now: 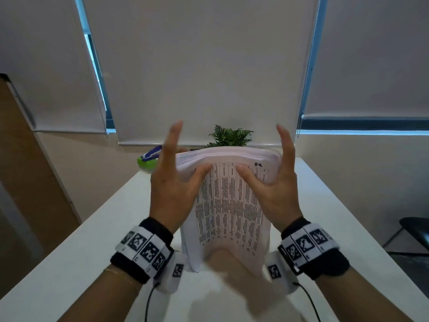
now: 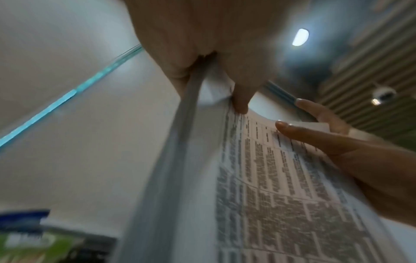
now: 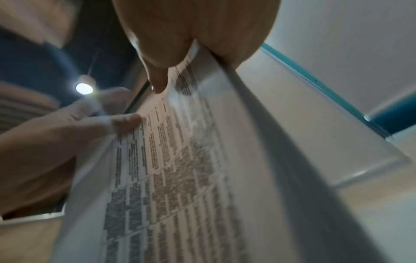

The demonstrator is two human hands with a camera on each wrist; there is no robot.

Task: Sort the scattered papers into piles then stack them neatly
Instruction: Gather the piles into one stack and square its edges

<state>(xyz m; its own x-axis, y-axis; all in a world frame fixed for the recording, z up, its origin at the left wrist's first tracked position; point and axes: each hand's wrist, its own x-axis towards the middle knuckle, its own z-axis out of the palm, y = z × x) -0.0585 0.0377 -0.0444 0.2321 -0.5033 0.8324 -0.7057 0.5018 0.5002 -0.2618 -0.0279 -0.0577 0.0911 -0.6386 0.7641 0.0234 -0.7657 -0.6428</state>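
A thick stack of printed papers (image 1: 232, 205) stands on its lower edge on the white table (image 1: 92, 252), its top page a dense table of text facing me. My left hand (image 1: 181, 177) presses the stack's left side, fingers straight and pointing up, thumb lying on the front page. My right hand (image 1: 276, 180) mirrors it on the right side. In the left wrist view the stack (image 2: 270, 195) runs up into the fork of thumb and palm of my left hand (image 2: 202, 44). The right wrist view shows the same for the stack (image 3: 180, 178) and my right hand (image 3: 191, 35).
A blue and white stapler (image 1: 152, 154) lies on a green box (image 1: 147, 165) at the table's far left corner. A small green plant (image 1: 229, 135) stands behind the stack by the window blinds. A black chair (image 1: 415, 231) is off the table's right side.
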